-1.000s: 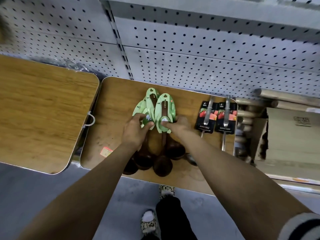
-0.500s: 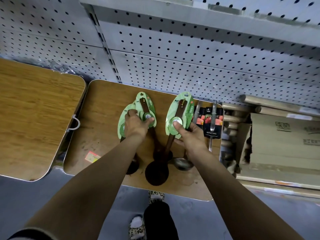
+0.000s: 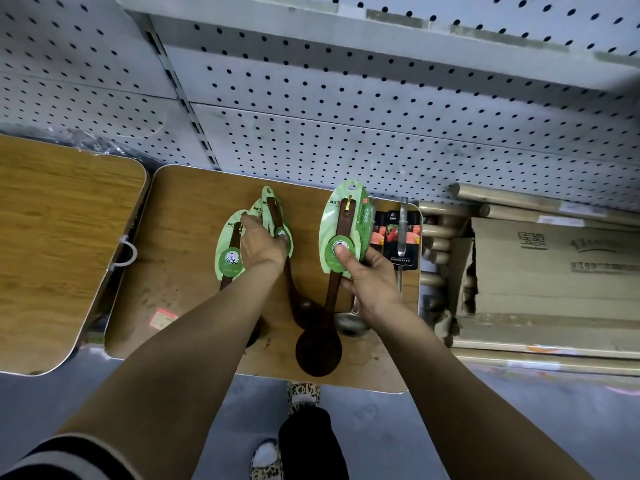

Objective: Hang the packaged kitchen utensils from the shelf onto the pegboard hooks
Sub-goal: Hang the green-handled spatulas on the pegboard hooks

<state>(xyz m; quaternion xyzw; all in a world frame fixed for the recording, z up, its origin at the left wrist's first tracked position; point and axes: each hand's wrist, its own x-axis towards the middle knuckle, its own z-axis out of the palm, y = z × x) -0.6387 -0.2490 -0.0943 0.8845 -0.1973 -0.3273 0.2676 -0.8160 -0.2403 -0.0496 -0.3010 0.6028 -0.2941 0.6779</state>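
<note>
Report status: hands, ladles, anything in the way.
Right hand grips one green-carded ladle. Left hand on the remaining ladles. No hooks visible on pegboard.

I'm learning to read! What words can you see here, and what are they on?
"HONG TAYU": on the black card of the metal utensil.
"JACK", uncertain: under the logo on the cardboard box.
Green card held by the right hand: Chinese print, too small to read.
Green cards under the left hand: print blurred.
Red sticker on the wooden shelf: unreadable.
</note>
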